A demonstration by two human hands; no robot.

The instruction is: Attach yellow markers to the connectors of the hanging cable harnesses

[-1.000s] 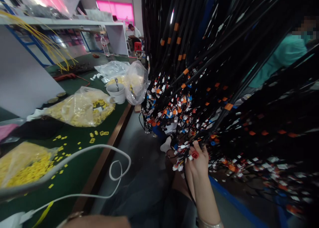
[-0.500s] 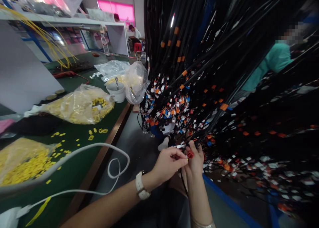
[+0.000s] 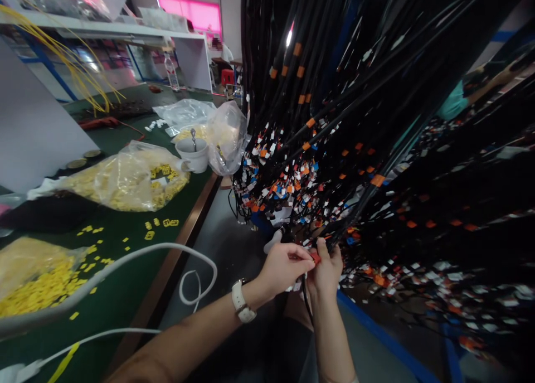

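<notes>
A dense curtain of hanging black cables (image 3: 334, 93) ends in many small red, white and blue connectors. At its lower edge my two hands meet. My right hand (image 3: 328, 268) grips a small red connector (image 3: 315, 257) on a black cable end, fingers curled. My left hand (image 3: 282, 268), with a white watch (image 3: 241, 300) on its wrist, pinches at the same red connector from the left.
A green worktable (image 3: 125, 260) on the left carries clear bags of yellow parts (image 3: 125, 179), loose yellow pieces, a white cup (image 3: 193, 154) and a white cord (image 3: 146, 252). A person in a teal top (image 3: 453, 101) stands behind the cables at right.
My left hand came up from the bottom edge and joined the right hand at the red connector. Both hands have shifted slightly up and left.
</notes>
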